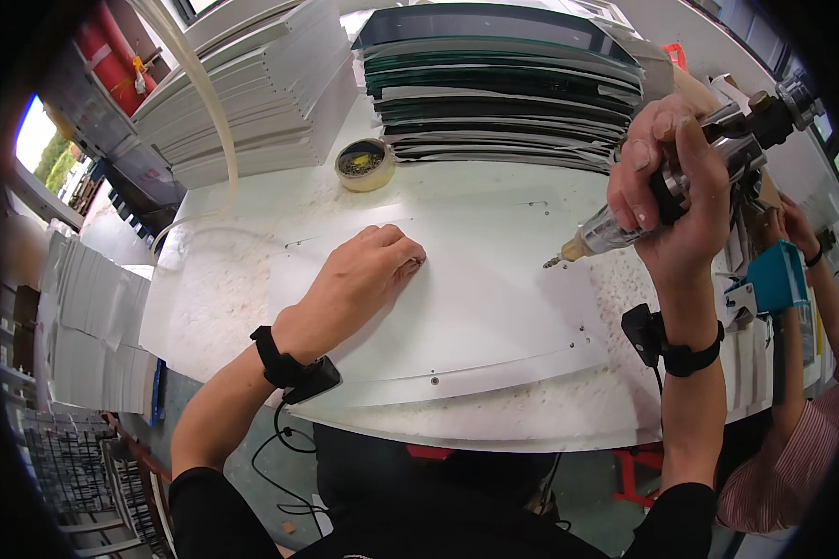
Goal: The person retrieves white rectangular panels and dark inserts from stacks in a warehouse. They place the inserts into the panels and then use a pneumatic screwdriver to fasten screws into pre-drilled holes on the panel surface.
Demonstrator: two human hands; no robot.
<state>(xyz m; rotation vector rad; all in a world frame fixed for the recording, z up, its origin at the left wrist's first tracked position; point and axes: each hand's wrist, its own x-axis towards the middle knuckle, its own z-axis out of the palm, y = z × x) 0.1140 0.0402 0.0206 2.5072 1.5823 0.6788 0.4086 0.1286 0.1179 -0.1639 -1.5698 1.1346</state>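
A flat white panel (480, 312) lies on the worktable, with small dark screws or holes near its edges. My left hand (362, 270) rests on it with curled fingers. The fingertips are pressed together at the thumb, and whatever they hold is hidden. Wrapped in my right hand (676, 182) is a power screwdriver (615, 228), a silver tool with a clear nose. Its bit (552, 264) points down and left, close over the panel's right part near a small screw. Whether the bit touches the panel I cannot tell.
Behind the panel stand a round tub of small parts (364, 166), a stack of dark glass sheets (503, 98) and a stack of white panels (252, 102). A pale hose (210, 102) hangs at left. Another person's arm (792, 354) works beside a teal device (776, 279) at right.
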